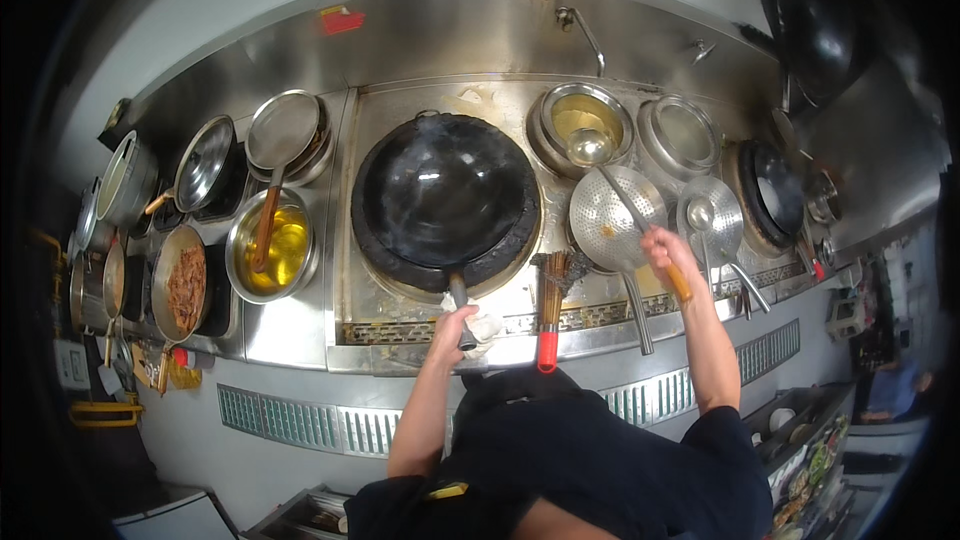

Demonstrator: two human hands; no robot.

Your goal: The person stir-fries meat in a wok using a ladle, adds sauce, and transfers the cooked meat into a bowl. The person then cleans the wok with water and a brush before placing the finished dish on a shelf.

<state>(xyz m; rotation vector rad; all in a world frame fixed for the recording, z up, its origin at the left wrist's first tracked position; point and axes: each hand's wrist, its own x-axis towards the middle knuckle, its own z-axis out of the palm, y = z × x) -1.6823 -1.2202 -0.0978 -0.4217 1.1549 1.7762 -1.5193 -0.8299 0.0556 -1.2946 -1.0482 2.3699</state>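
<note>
My left hand grips the handle of a black wok, with a white cloth bunched around the grip. The wok rests on its burner, its inside dark and shiny, with thin smoke over it. In my right hand is a steel ladle with a wooden handle end. Its bowl is over the rim of a round steel pot of yellowish liquid; whether it touches the liquid I cannot tell. Beneath the ladle's shaft lies a large perforated strainer.
A bamboo wok brush with a red handle lies right of the wok. At left stand a bowl of yellow oil, a mesh strainer and a pan of browned food. A faucet projects from the backsplash. Another wok sits far right.
</note>
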